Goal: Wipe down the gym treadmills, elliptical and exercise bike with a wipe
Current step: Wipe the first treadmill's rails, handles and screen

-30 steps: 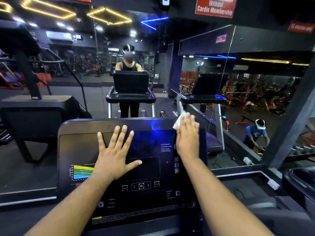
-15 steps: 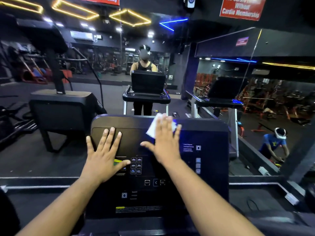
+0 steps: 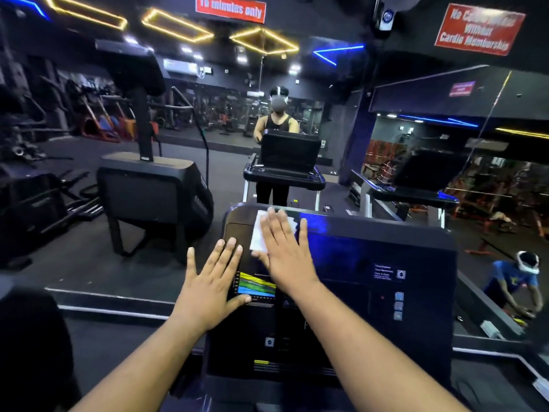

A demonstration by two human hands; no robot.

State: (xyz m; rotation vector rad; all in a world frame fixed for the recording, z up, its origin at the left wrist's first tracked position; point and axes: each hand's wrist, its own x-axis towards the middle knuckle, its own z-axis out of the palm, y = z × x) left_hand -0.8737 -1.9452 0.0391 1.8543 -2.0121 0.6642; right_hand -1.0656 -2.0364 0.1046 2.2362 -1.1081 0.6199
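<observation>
The right hand (image 3: 282, 248), fingers straight, presses the white wipe (image 3: 259, 233) flat on the treadmill console (image 3: 356, 263), near its upper left corner. The left hand (image 3: 209, 281), spread and holding nothing, rests on the console's left edge; unwiped panel lies rightward.

The treadmill console (image 3: 341, 281) is a dark, glossy panel tilted up toward the viewer, with a coloured chart lit at its left and small buttons at the right. A white wipe (image 3: 259, 233) lies flat near the console's upper left corner, partly covered by spread fingers.
</observation>
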